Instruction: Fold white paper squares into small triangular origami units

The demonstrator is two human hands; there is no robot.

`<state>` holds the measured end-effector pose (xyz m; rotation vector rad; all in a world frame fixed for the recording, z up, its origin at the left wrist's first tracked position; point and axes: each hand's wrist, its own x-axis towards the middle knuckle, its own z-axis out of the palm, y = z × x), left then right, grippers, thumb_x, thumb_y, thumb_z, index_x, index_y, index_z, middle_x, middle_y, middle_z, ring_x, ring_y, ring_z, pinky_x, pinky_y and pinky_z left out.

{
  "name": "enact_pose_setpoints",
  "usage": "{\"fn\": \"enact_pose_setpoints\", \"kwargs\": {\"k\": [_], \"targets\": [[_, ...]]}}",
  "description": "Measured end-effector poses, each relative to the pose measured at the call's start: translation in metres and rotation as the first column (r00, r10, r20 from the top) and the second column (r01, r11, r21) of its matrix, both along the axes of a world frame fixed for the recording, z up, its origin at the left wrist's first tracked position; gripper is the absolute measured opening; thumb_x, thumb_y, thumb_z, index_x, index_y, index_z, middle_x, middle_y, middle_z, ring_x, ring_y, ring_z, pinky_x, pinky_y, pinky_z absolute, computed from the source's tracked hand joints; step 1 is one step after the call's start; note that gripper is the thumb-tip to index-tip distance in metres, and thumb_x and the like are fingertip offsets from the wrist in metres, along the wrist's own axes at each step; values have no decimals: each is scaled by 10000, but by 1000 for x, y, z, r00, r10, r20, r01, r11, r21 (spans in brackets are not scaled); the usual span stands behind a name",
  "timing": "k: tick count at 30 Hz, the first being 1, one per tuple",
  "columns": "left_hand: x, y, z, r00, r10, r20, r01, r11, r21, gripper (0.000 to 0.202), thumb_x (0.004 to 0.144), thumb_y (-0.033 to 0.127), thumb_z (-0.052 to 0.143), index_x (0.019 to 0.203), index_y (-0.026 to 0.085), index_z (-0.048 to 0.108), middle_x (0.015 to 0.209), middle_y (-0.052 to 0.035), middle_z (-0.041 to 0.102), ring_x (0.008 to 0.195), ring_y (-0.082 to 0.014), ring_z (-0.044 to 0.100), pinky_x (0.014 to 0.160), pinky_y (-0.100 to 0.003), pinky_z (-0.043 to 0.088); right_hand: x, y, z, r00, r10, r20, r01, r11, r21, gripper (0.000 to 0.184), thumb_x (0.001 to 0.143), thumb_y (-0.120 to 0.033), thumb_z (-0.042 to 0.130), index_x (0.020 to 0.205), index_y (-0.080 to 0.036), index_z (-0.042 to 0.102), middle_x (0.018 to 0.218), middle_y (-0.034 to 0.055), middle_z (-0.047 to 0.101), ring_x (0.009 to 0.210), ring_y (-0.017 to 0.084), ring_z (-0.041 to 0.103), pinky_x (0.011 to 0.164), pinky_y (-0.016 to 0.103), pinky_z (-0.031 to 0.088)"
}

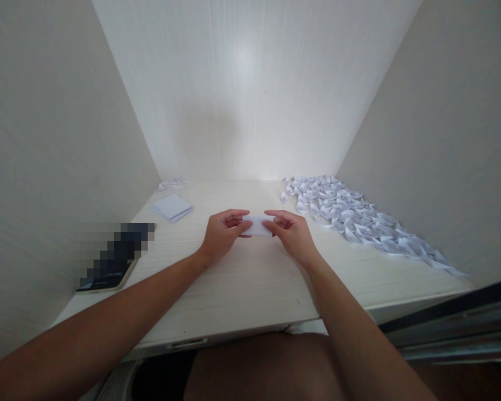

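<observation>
A small white slip of paper (259, 225) is held between both hands just above the middle of the pale wooden desk (250, 278). My left hand (223, 234) pinches its left end with curled fingers. My right hand (290, 233) pinches its right end the same way. Both forearms reach in from the bottom of the view.
A long heap of several folded white paper pieces (359, 220) runs along the desk's right side. A small stack of white paper sheets (172, 207) lies at the back left, with a few paper bits (173, 182) behind it. A phone (112, 262) lies at the left edge. Walls enclose three sides.
</observation>
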<state>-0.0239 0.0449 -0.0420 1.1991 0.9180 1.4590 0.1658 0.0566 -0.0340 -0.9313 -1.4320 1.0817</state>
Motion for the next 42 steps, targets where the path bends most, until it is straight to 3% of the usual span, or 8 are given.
{"fn": "enact_pose_setpoints", "kwargs": {"k": [7, 11, 19, 27, 42], "targets": [[1, -3, 3, 1000, -21, 16, 21, 1000, -11, 482, 616, 342, 921, 984, 91, 738, 775, -42, 754, 731, -188, 737, 607, -333, 687, 1, -1, 2, 996, -46, 74, 43, 998, 44, 356, 689, -440, 832, 934, -184, 800, 596, -17, 630, 527, 112, 507, 517, 269, 438], [1, -2, 3, 999, -25, 20, 25, 1000, 0, 538, 612, 330, 922, 1057, 93, 737, 746, -18, 740, 707, -178, 734, 611, -335, 688, 1, -2, 1, 998, -47, 45, 46, 998, 35, 350, 679, -427, 837, 929, -186, 798, 583, -19, 634, 515, 113, 506, 509, 267, 431], [0, -2, 3, 1000, -6, -20, 6, 1000, -11, 459, 621, 355, 912, 981, 106, 773, 753, -36, 755, 732, -193, 732, 626, -343, 677, 0, 0, 0, 998, -56, 15, 55, 998, 29, 326, 675, -412, 844, 899, -182, 792, 602, -8, 662, 525, 118, 527, 531, 272, 436], [-1, 0, 3, 993, 76, -91, -76, 997, 10, 370, 619, 346, 903, 903, 132, 803, 737, -52, 767, 624, -133, 663, 559, -242, 546, 1, 1, -2, 998, -68, 3, 68, 998, 2, 371, 650, -458, 854, 891, -187, 776, 637, 3, 683, 558, 134, 557, 566, 292, 462], [-1, 0, 2, 988, 91, -122, -88, 996, 24, 346, 593, 352, 913, 853, 150, 806, 715, -59, 766, 642, -172, 687, 601, -288, 549, 2, 0, -2, 997, -72, 31, 71, 997, 3, 387, 679, -484, 832, 908, -178, 772, 689, 28, 718, 593, 146, 586, 601, 305, 479]]}}
